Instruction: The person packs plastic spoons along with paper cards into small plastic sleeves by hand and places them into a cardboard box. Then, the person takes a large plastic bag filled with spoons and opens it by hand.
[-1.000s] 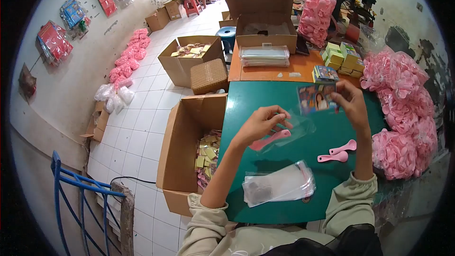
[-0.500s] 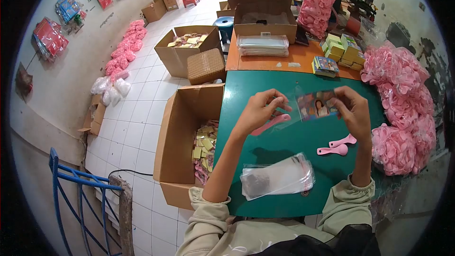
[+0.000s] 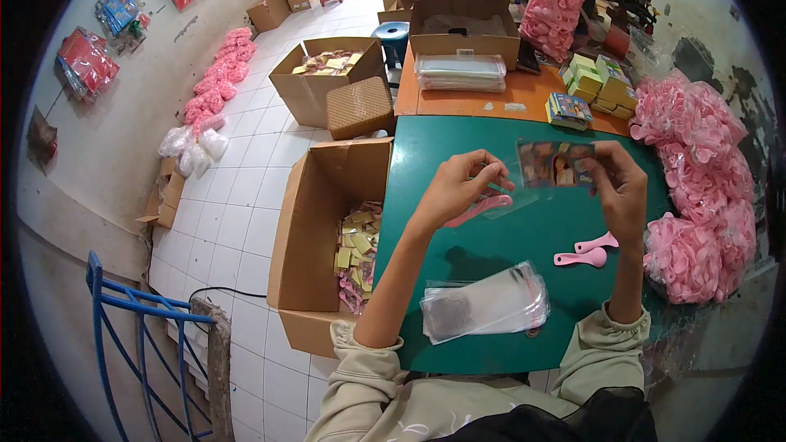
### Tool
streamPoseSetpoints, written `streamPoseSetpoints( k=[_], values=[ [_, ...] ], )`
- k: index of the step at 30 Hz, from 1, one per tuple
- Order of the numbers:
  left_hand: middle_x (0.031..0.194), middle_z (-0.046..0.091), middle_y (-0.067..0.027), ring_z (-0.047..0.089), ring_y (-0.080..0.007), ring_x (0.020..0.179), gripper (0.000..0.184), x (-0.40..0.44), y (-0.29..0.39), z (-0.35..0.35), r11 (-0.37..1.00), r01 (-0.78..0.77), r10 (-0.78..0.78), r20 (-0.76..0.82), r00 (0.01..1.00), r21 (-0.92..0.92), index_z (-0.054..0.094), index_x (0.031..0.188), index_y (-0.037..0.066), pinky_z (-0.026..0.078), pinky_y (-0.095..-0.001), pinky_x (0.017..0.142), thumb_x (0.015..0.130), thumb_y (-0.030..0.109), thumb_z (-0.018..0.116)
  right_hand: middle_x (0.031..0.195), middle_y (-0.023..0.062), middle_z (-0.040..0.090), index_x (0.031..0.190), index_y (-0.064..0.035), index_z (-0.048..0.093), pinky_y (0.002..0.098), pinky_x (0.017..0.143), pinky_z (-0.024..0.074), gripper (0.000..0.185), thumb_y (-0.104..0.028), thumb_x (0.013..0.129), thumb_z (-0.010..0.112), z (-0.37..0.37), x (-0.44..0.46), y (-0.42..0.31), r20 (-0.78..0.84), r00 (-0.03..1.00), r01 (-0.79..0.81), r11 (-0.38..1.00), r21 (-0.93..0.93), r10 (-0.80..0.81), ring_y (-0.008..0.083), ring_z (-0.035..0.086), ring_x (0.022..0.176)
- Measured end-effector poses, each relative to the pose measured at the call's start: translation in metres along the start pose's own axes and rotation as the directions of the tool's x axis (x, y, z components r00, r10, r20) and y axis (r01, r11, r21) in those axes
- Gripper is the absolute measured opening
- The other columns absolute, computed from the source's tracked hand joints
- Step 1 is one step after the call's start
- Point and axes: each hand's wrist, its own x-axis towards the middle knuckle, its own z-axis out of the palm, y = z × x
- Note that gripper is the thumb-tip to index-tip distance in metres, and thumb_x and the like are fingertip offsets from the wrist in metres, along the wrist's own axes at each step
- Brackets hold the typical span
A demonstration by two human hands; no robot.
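Over the green table (image 3: 458,141), my left hand (image 3: 468,184) pinches a clear plastic bag (image 3: 521,198) that has a pink spoon (image 3: 473,212) inside its lower end. My right hand (image 3: 620,184) grips a printed picture card (image 3: 542,165) between thumb and fingers. The card lies at the bag's right end; glare hides whether it is inside or just against it. Two loose pink spoons (image 3: 580,257) rest on the table below my right hand. Nearer my body lies a fanned stack of clear bags (image 3: 487,304).
An open carton (image 3: 315,221) with packed pieces stands left of the table. Bundles of pink spoons (image 3: 692,254) line the right edge. Stacked cards (image 3: 569,110) and more plastic bags (image 3: 460,74) sit on the orange table behind. A blue railing (image 3: 147,303) is at lower left.
The card has turned more level and shifted slightly at the bag's end. Both hands keep their grips. The whole view has moved a little.
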Motion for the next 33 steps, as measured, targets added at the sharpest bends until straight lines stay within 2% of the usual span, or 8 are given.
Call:
streamPoseSetpoints(
  k=[4,7,10,13,19,25,28,33],
  values=[
    [0.094,0.065,-0.0118,0.064,-0.0166,0.086,0.024,0.000,0.003,0.000,0.999,-0.014,0.014,-0.014,1.000,0.035,0.056,0.099,-0.001,0.055,-0.0291,0.075,0.096,0.021,0.047,0.080,0.0014,0.062,0.093,-0.0004,0.060,0.0203,0.052,0.0423,0.007,-0.001,0.086,0.057,-0.002,0.001,0.001,0.170,0.983,0.103,0.980,-0.173,-0.073,0.0039,0.053,0.067],
    [0.094,0.065,-0.0117,0.064,-0.0168,0.086,0.023,0.001,-0.001,0.000,0.999,-0.021,0.021,-0.007,1.000,-0.033,0.056,0.099,-0.001,0.055,-0.0299,0.075,0.096,0.021,0.047,0.079,0.0024,0.062,0.093,0.0004,0.060,0.0206,0.054,0.0424,0.008,-0.001,0.085,0.058,0.005,0.000,0.002,-0.094,0.996,-0.007,1.000,-0.014,0.006,0.0050,0.053,0.066],
    [0.094,0.065,-0.0119,0.064,-0.0174,0.085,0.023,0.002,-0.004,-0.001,0.997,-0.015,0.015,-0.007,1.000,-0.069,0.056,0.099,-0.001,0.056,-0.0306,0.076,0.096,0.020,0.047,0.078,0.0034,0.061,0.093,0.0012,0.060,0.0210,0.053,0.0416,0.009,0.001,0.083,0.059,0.005,-0.001,-0.005,-0.096,0.995,0.021,0.992,0.121,-0.009,0.0053,0.053,0.066],
    [0.094,0.065,-0.0115,0.064,-0.0170,0.085,0.023,0.002,-0.002,0.001,0.998,-0.046,0.046,-0.012,0.999,-0.044,0.057,0.099,0.000,0.055,-0.0299,0.075,0.096,0.020,0.047,0.078,0.0040,0.061,0.092,0.0015,0.060,0.0214,0.053,0.0416,0.009,0.001,0.083,0.059,0.001,-0.001,0.000,0.087,0.996,0.044,0.991,-0.128,-0.033,0.0052,0.053,0.065],
    [0.090,0.065,-0.0083,0.063,-0.0125,0.084,0.022,0.003,-0.002,0.000,0.996,-0.085,0.085,-0.010,0.996,0.040,0.059,0.099,0.000,0.054,-0.0265,0.074,0.095,0.020,0.051,0.073,0.0057,0.059,0.091,0.0027,0.059,0.0224,0.052,0.0421,0.011,0.005,0.080,0.059,-0.001,0.000,-0.004,0.036,0.999,0.026,0.992,-0.120,-0.022,0.0067,0.053,0.059],
    [0.084,0.064,-0.0037,0.060,-0.0074,0.076,0.020,0.001,0.003,0.005,0.979,-0.098,0.096,0.020,0.995,0.178,0.061,0.097,-0.001,0.050,-0.0239,0.069,0.092,0.018,0.055,0.070,0.0055,0.058,0.088,0.0023,0.059,0.0233,0.051,0.0429,0.011,0.005,0.078,0.062,0.005,-0.001,-0.002,0.208,0.978,0.064,0.987,-0.145,-0.033,0.0080,0.053,0.056],
    [0.073,0.066,-0.0095,0.063,-0.0124,0.066,0.019,0.001,-0.001,0.011,0.934,-0.284,0.280,0.051,0.959,0.219,0.059,0.096,0.000,0.047,-0.0281,0.060,0.088,0.017,0.060,0.067,0.0059,0.056,0.086,0.0018,0.058,0.0246,0.052,0.0432,0.013,0.000,0.077,0.066,0.007,-0.003,-0.002,0.330,0.944,0.040,0.991,-0.129,0.005,0.0094,0.053,0.056],
    [0.084,0.069,-0.0138,0.066,-0.0165,0.076,0.028,-0.008,0.013,0.028,0.875,-0.244,0.244,0.056,0.968,0.418,0.048,0.110,0.005,0.050,-0.0311,0.065,0.089,0.021,0.059,0.068,0.0066,0.059,0.082,0.0013,0.057,0.0267,0.053,0.0431,0.020,-0.012,0.076,0.071,0.019,-0.003,0.006,0.499,0.867,0.096,0.975,-0.203,0.019,0.0121,0.052,0.058]
  ],
)
